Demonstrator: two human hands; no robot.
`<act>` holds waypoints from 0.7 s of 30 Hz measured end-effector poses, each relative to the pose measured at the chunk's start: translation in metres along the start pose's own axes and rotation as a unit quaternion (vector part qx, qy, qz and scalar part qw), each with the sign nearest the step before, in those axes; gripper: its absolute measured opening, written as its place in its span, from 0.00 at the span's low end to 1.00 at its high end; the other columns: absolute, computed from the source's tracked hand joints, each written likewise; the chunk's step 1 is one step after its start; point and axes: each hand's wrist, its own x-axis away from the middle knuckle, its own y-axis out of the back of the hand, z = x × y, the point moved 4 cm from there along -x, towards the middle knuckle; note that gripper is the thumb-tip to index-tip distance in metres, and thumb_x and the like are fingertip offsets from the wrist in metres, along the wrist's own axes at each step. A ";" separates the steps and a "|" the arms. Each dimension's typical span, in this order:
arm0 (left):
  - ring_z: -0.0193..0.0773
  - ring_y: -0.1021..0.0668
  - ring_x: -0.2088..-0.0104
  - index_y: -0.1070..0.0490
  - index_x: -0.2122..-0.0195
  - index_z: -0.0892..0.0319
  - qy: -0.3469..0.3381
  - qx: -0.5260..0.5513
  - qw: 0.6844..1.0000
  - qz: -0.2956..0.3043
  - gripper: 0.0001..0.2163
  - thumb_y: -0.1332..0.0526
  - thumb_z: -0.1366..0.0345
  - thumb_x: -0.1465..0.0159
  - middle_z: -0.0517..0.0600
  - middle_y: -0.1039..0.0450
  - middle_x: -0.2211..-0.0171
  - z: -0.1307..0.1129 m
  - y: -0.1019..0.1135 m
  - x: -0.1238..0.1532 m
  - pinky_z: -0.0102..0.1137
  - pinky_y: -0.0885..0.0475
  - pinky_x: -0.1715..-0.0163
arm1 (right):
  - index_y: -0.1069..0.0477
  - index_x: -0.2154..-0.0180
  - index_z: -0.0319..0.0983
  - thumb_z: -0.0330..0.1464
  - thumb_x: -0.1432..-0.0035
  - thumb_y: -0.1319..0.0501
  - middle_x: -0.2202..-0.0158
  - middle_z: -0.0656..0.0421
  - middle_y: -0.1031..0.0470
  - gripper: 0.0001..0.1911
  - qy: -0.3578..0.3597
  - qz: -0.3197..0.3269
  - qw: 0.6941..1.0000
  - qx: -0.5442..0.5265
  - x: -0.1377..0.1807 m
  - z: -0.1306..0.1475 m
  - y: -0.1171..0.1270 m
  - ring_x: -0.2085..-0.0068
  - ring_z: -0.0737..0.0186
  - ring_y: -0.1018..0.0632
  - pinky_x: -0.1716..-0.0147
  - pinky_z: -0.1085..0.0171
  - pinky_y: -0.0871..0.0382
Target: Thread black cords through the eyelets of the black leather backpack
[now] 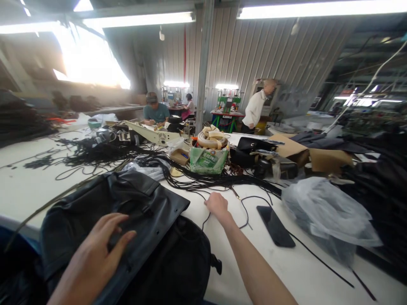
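1. Black backpack (184, 258): lies on the white tabletop (244, 271), lower left to centre, reaching out of frame at the bottom. Smooth flap (165, 208) spread over a duller, fabric-looking body; 1 side-release buckle (216, 263) sticks out at its right.
2. Left hand (98, 243): above the flap, thumb and fingers spread well apart, no object visible between them. Contact with the flap: cannot tell.
3. Right hand (217, 204): beyond the backpack, fingers curled in at a thin black cord (206, 222). Pinched or only touched: cannot tell, fingertips partly hidden.
4. Handling, cord (judgement): light, limp, not fragile; likely to tangle. Best taken between thumb and forefinger, near a loose end.
5. Handling, backpack (judgement): flap bends but keeps some body, perhaps slick; lower part soft and slumping, bulkier than heavy. Best hold: flap border, or a fold of the body.
6. Around the right hand: a bundle of black cords (193, 178) runs crosswise just beyond; smartphone (276, 226) to the right, clear plastic bag (324, 212) farther right.
7. Edges and room: near table edge shows at far left; its run under the backpack is hidden. Widest white surface lies between backpack and smartphone, crossed by the right forearm. Beyond the cords, a green-and-white bag (208, 161) limits forward reach.
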 end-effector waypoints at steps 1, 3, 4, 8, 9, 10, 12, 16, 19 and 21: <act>0.50 0.16 0.58 0.24 0.44 0.46 -0.028 0.014 0.999 0.013 0.19 0.37 0.42 0.29 0.51 0.20 0.45 -0.018 -0.009 0.006 0.45 0.17 0.54 | 0.21 0.50 0.35 0.39 0.26 0.30 0.52 0.54 0.18 0.13 0.002 0.001 1.000 -0.017 0.002 -0.002 -0.003 0.54 0.55 0.16 0.52 0.54 0.17; 0.51 0.15 0.53 0.25 0.41 0.47 -0.068 0.012 0.995 0.070 0.19 0.35 0.47 0.28 0.53 0.21 0.41 -0.046 -0.034 0.017 0.44 0.18 0.51 | 0.21 0.52 0.36 0.38 0.27 0.29 0.54 0.56 0.18 0.11 0.015 -0.002 0.998 -0.062 0.006 -0.006 -0.003 0.55 0.56 0.16 0.54 0.56 0.17; 0.54 0.15 0.48 0.26 0.39 0.48 -0.084 -0.003 0.992 0.097 0.20 0.33 0.50 0.30 0.55 0.22 0.39 -0.056 -0.047 0.023 0.46 0.18 0.47 | 0.21 0.54 0.36 0.37 0.27 0.29 0.56 0.57 0.19 0.10 0.024 -0.007 0.996 -0.091 0.007 -0.006 -0.001 0.56 0.57 0.16 0.55 0.57 0.18; 0.61 0.21 0.36 0.29 0.32 0.51 -0.119 -0.067 0.972 0.193 0.28 0.32 0.64 0.33 0.59 0.25 0.33 -0.075 -0.089 0.034 0.55 0.25 0.37 | 0.25 0.64 0.37 0.38 0.27 0.31 0.67 0.61 0.21 0.14 0.073 -0.032 0.965 -0.248 0.004 0.005 0.026 0.65 0.61 0.18 0.62 0.60 0.19; 0.61 0.22 0.35 0.30 0.31 0.53 -0.125 -0.074 0.966 0.212 0.28 0.33 0.67 0.34 0.60 0.25 0.32 -0.076 -0.094 0.033 0.55 0.26 0.37 | 0.26 0.64 0.37 0.39 0.27 0.32 0.69 0.61 0.21 0.14 0.084 -0.040 0.951 -0.295 0.004 0.010 0.037 0.67 0.61 0.18 0.63 0.61 0.19; 0.60 0.22 0.34 0.30 0.31 0.54 -0.131 -0.077 0.962 0.226 0.28 0.35 0.69 0.33 0.61 0.26 0.32 -0.077 -0.097 0.030 0.55 0.26 0.36 | 0.27 0.63 0.38 0.41 0.29 0.32 0.70 0.61 0.22 0.14 0.096 -0.049 0.934 -0.342 0.004 0.017 0.049 0.69 0.61 0.18 0.65 0.61 0.20; 0.58 0.21 0.35 0.30 0.31 0.55 -0.133 -0.074 0.958 0.241 0.26 0.40 0.70 0.30 0.62 0.25 0.33 -0.075 -0.097 0.020 0.53 0.26 0.37 | 0.28 0.56 0.40 0.43 0.34 0.31 0.70 0.62 0.22 0.15 0.118 -0.064 0.896 -0.424 0.009 0.029 0.075 0.71 0.61 0.19 0.69 0.62 0.21; 0.58 0.20 0.36 0.29 0.33 0.56 -0.125 -0.085 0.954 0.257 0.23 0.45 0.69 0.27 0.63 0.23 0.35 -0.067 -0.089 -0.005 0.52 0.26 0.39 | 0.27 0.48 0.42 0.43 0.39 0.33 0.68 0.64 0.23 0.20 0.158 -0.060 0.838 -0.519 0.029 0.050 0.120 0.71 0.63 0.21 0.71 0.64 0.24; 0.58 0.19 0.39 0.29 0.32 0.57 -0.110 -0.083 0.948 0.286 0.22 0.40 0.63 0.27 0.63 0.20 0.39 -0.066 -0.091 -0.012 0.51 0.26 0.40 | 0.21 0.52 0.41 0.42 0.39 0.32 0.69 0.62 0.22 0.17 0.175 -0.053 0.813 -0.552 0.045 0.063 0.138 0.69 0.62 0.21 0.69 0.63 0.23; 0.57 0.18 0.41 0.29 0.32 0.57 -0.113 -0.085 0.945 0.294 0.24 0.36 0.60 0.29 0.62 0.20 0.40 -0.069 -0.095 -0.010 0.50 0.26 0.41 | 0.18 0.53 0.41 0.41 0.39 0.30 0.65 0.59 0.20 0.15 0.188 -0.065 0.798 -0.569 0.052 0.068 0.144 0.66 0.61 0.20 0.66 0.62 0.22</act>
